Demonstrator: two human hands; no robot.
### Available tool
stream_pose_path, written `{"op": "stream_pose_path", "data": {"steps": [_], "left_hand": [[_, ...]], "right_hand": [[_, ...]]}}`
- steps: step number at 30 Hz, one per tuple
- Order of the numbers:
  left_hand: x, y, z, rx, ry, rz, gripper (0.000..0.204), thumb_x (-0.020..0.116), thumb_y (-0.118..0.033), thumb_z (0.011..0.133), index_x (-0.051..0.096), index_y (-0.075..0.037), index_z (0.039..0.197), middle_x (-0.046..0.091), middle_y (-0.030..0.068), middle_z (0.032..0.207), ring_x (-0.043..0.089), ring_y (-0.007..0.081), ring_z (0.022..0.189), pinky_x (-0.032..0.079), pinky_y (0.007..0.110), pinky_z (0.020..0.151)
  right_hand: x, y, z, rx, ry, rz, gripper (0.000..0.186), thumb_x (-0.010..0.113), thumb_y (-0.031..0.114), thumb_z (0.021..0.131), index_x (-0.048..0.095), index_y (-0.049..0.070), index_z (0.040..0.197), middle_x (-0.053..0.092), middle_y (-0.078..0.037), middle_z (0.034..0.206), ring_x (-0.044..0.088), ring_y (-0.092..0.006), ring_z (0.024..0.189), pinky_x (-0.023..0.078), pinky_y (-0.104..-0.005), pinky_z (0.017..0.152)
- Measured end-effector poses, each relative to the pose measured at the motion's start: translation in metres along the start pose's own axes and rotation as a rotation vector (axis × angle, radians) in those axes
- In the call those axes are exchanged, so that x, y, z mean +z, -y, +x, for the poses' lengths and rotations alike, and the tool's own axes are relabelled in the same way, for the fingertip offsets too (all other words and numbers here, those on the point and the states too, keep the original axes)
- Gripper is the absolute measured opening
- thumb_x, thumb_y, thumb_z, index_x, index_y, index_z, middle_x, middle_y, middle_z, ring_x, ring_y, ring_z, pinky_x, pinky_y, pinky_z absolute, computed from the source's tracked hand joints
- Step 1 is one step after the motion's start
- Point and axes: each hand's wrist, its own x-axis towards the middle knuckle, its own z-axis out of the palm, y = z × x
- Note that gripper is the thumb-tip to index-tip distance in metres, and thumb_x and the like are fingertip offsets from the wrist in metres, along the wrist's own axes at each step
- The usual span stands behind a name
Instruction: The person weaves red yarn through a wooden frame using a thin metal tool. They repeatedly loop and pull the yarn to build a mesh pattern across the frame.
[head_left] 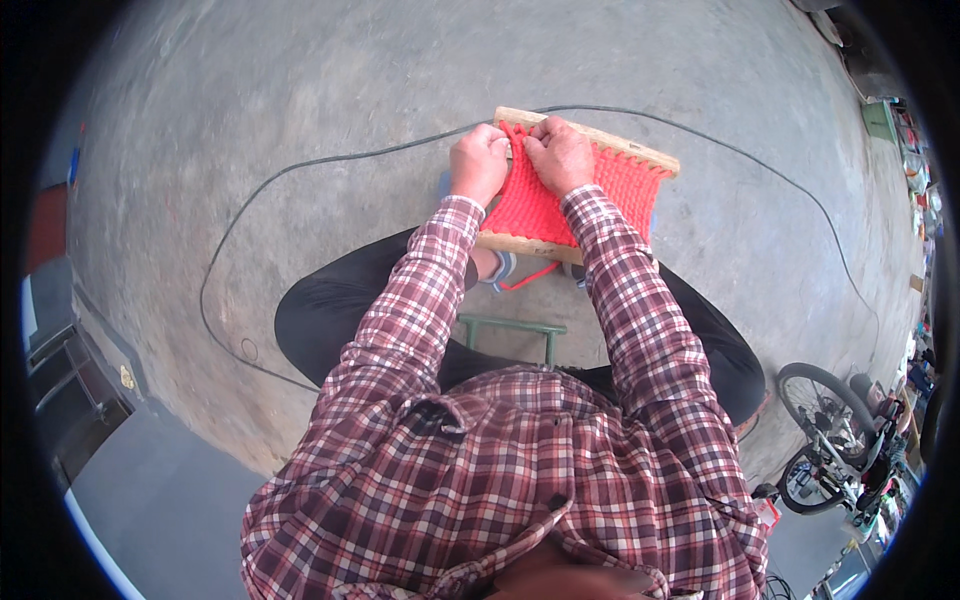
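A seat woven of thick red cord [545,212] is stretched between the far wooden bar [640,154] and the near wooden bar [528,244] of a small frame. Both my hands are at its far left corner. My left hand [478,164] is closed, its fingertips pinching red cord at the left edge. Just right of it, my right hand [562,158] bends over the weave below the far bar, thumb and fingers pinched on the cord. Loops of cord wrap the far bar. My fingers hide exactly how the strand runs between them.
A loose red cord end [530,276] hangs below the near bar by my feet. A green metal bar [512,325] lies between my bent legs. A dark cable [290,168] curves over the concrete floor [330,70]. At the right stands a bicycle [826,415] beside clutter.
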Motion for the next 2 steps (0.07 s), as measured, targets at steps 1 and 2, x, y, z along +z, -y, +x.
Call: {"op": "stream_pose_path", "data": {"steps": [1, 2], "left_hand": [[0.0002, 0.0002, 0.0007, 0.001, 0.008, 0.004, 0.010, 0.064, -0.010, 0.078, 0.064, -0.001, 0.081, 0.066, 0.0167, 0.074, 0.067, 0.0255, 0.071, 0.052, 0.036, 0.066], [0.0006, 0.0004, 0.0004, 0.001, 0.009, 0.004, 0.010, 0.064, -0.010, 0.078, 0.064, -0.001, 0.081, 0.066, 0.0167, 0.074, 0.067, 0.0255, 0.071, 0.052, 0.036, 0.066]], "right_hand": [[-0.0005, 0.0003, 0.0006, 0.017, 0.019, 0.012, 0.018, 0.066, 0.022, 0.076, 0.064, 0.005, 0.079, 0.065, -0.014, 0.073, 0.064, -0.0282, 0.070, 0.050, -0.0385, 0.067], [-0.0007, 0.0007, 0.0002, 0.025, 0.029, 0.036, 0.018, 0.064, 0.023, 0.076, 0.064, 0.004, 0.079, 0.065, -0.017, 0.076, 0.063, -0.0317, 0.074, 0.050, -0.0406, 0.070]]}}
